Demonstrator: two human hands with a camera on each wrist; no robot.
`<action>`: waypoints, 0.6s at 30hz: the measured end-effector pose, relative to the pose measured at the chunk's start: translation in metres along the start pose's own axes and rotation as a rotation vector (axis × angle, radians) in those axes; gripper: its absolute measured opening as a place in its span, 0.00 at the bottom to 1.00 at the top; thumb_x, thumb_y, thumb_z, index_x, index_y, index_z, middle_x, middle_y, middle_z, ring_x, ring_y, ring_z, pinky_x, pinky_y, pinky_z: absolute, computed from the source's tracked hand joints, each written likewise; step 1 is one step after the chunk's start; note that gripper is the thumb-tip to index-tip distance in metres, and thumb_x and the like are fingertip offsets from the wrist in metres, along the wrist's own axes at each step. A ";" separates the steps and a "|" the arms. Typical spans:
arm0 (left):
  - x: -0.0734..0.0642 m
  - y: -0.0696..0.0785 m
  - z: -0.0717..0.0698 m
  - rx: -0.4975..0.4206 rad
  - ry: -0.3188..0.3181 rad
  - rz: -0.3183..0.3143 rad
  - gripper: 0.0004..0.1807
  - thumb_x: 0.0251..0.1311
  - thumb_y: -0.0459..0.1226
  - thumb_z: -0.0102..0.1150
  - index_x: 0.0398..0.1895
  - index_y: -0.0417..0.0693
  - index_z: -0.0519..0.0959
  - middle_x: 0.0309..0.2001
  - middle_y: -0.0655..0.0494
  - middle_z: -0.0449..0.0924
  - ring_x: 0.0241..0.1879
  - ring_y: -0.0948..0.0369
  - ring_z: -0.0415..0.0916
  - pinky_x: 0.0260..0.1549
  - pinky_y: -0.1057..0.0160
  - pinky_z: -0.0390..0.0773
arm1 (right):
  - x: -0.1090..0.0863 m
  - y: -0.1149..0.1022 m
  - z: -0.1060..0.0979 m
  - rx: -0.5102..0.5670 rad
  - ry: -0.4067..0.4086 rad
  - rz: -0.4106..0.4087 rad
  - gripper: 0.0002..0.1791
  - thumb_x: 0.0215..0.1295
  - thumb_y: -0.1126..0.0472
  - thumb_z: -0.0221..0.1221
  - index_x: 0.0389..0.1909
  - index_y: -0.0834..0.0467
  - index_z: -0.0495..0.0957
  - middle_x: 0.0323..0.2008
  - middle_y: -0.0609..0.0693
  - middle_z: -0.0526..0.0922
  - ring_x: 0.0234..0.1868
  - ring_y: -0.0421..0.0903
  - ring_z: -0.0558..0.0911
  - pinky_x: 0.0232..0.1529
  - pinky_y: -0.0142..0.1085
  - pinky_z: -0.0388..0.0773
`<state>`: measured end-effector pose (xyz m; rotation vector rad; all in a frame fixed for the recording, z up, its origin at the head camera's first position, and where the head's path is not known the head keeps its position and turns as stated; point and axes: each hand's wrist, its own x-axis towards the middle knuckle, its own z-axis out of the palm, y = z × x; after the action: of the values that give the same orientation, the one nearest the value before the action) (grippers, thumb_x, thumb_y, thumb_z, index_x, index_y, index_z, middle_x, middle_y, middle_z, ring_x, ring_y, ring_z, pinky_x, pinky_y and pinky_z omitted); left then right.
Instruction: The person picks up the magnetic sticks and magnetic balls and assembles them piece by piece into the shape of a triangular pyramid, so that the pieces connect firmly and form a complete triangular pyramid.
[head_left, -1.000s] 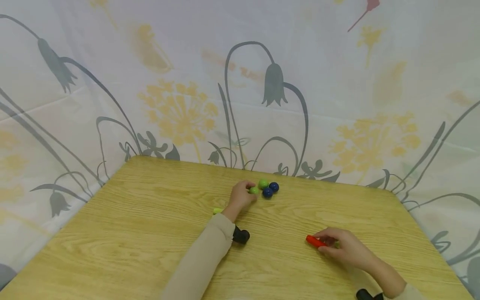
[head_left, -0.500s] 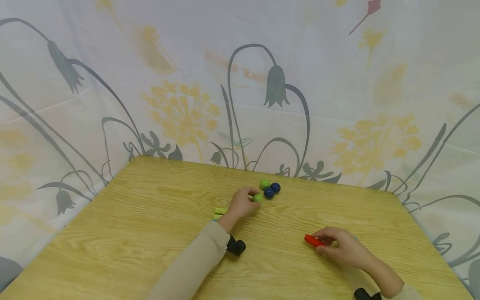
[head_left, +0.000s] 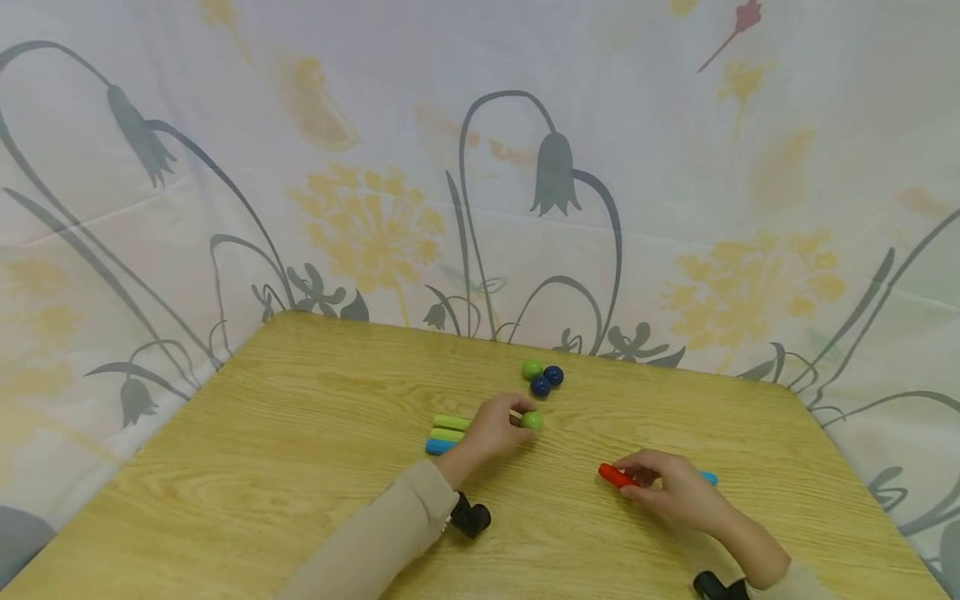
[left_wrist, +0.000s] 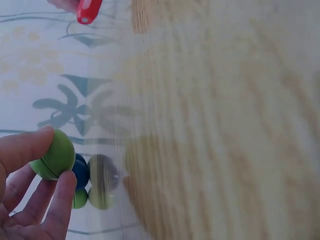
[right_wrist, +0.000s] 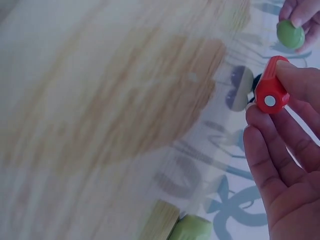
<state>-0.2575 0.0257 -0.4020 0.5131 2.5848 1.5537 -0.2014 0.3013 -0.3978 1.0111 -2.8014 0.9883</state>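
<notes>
My left hand [head_left: 491, 432] pinches a green ball [head_left: 532, 422] between thumb and fingers over the middle of the table. A seam runs round this ball [left_wrist: 59, 155] in the left wrist view. To the right, my right hand [head_left: 678, 493] grips a short red stick [head_left: 616, 476], its free end pointing left. The right wrist view shows a pale round dot on the near end of the red stick [right_wrist: 272, 85]. Behind the right hand a blue stick [head_left: 708, 478] pokes out, the rest hidden.
One green ball [head_left: 532, 369] and two dark blue balls [head_left: 553, 376] cluster near the back of the wooden table [head_left: 300, 392]. Beside the left wrist lie two lime-green sticks [head_left: 452, 422] and a blue stick [head_left: 439, 447], partly covered. A flower-patterned cloth [head_left: 375, 125] hangs behind.
My left hand has drawn the green ball away from the other balls, toward me and slightly right, uncovering the sticks. The right hand with the red stick has shifted slightly left.
</notes>
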 end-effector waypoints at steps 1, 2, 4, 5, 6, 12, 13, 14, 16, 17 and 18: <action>-0.001 0.000 0.001 -0.003 -0.009 0.002 0.17 0.52 0.29 0.66 0.47 0.40 0.78 0.43 0.51 0.77 0.40 0.54 0.76 0.36 0.62 0.77 | 0.001 0.000 0.000 0.001 -0.002 0.002 0.14 0.59 0.62 0.63 0.44 0.65 0.79 0.35 0.49 0.81 0.31 0.35 0.76 0.30 0.32 0.76; -0.002 0.001 0.002 -0.005 -0.021 0.004 0.17 0.51 0.29 0.67 0.46 0.41 0.78 0.42 0.51 0.77 0.39 0.55 0.76 0.36 0.63 0.77 | 0.002 0.000 0.001 0.000 -0.005 0.005 0.14 0.59 0.62 0.63 0.44 0.65 0.79 0.35 0.49 0.81 0.31 0.35 0.76 0.30 0.32 0.76; -0.004 0.001 0.004 -0.006 -0.049 0.009 0.17 0.51 0.30 0.67 0.46 0.41 0.78 0.42 0.52 0.77 0.39 0.55 0.76 0.35 0.63 0.77 | 0.004 0.000 0.002 -0.007 -0.008 0.010 0.14 0.59 0.62 0.63 0.44 0.64 0.79 0.35 0.48 0.81 0.31 0.35 0.76 0.30 0.32 0.76; -0.006 0.001 0.005 -0.009 -0.063 0.015 0.17 0.51 0.29 0.67 0.46 0.41 0.79 0.42 0.52 0.77 0.39 0.55 0.76 0.35 0.63 0.77 | 0.005 0.000 0.003 -0.012 -0.010 0.013 0.14 0.59 0.61 0.63 0.44 0.64 0.79 0.34 0.47 0.80 0.31 0.35 0.76 0.30 0.32 0.76; -0.007 0.001 0.006 -0.011 -0.076 0.018 0.17 0.51 0.30 0.67 0.46 0.41 0.79 0.42 0.52 0.77 0.38 0.56 0.76 0.34 0.64 0.77 | 0.006 0.000 0.003 -0.017 -0.011 0.016 0.14 0.59 0.61 0.63 0.44 0.63 0.80 0.34 0.46 0.80 0.30 0.35 0.76 0.30 0.32 0.76; -0.010 0.002 0.012 -0.010 -0.121 0.008 0.16 0.50 0.30 0.68 0.44 0.44 0.80 0.40 0.55 0.77 0.37 0.59 0.76 0.33 0.66 0.76 | 0.015 -0.002 0.007 -0.013 -0.022 0.037 0.14 0.59 0.60 0.64 0.44 0.62 0.80 0.32 0.42 0.79 0.29 0.35 0.76 0.30 0.32 0.76; -0.011 0.002 0.013 -0.008 -0.126 0.003 0.16 0.50 0.31 0.68 0.44 0.45 0.80 0.40 0.55 0.77 0.37 0.60 0.76 0.33 0.66 0.76 | 0.016 -0.003 0.008 -0.007 -0.027 0.046 0.14 0.59 0.60 0.64 0.44 0.62 0.80 0.32 0.43 0.80 0.29 0.35 0.76 0.30 0.32 0.76; -0.011 0.002 0.014 -0.005 -0.131 0.000 0.16 0.50 0.31 0.68 0.44 0.45 0.80 0.40 0.56 0.77 0.37 0.60 0.76 0.33 0.67 0.76 | 0.018 -0.004 0.008 0.001 -0.034 0.052 0.14 0.59 0.60 0.63 0.45 0.62 0.80 0.33 0.43 0.80 0.30 0.36 0.76 0.30 0.32 0.76; -0.012 0.002 0.016 -0.004 -0.137 -0.005 0.16 0.50 0.31 0.69 0.43 0.46 0.80 0.40 0.56 0.77 0.36 0.62 0.76 0.32 0.67 0.75 | 0.021 -0.005 0.010 0.008 -0.043 0.062 0.14 0.60 0.59 0.63 0.45 0.62 0.80 0.33 0.43 0.80 0.30 0.36 0.76 0.31 0.32 0.76; -0.012 0.003 0.016 -0.002 -0.139 -0.005 0.16 0.49 0.31 0.69 0.43 0.46 0.80 0.40 0.57 0.77 0.36 0.62 0.76 0.32 0.68 0.75 | 0.022 -0.006 0.011 0.013 -0.046 0.063 0.14 0.60 0.59 0.63 0.45 0.62 0.80 0.33 0.43 0.80 0.30 0.36 0.77 0.31 0.32 0.76; -0.013 0.003 0.017 -0.003 -0.141 -0.006 0.16 0.49 0.31 0.69 0.43 0.46 0.80 0.40 0.57 0.77 0.36 0.62 0.76 0.32 0.68 0.75 | 0.023 -0.006 0.012 0.018 -0.048 0.063 0.15 0.60 0.59 0.63 0.45 0.62 0.80 0.33 0.44 0.80 0.30 0.36 0.77 0.31 0.32 0.76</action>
<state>-0.2403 0.0371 -0.4086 0.5910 2.4768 1.4626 -0.2140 0.2780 -0.3990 0.9678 -2.8852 1.0105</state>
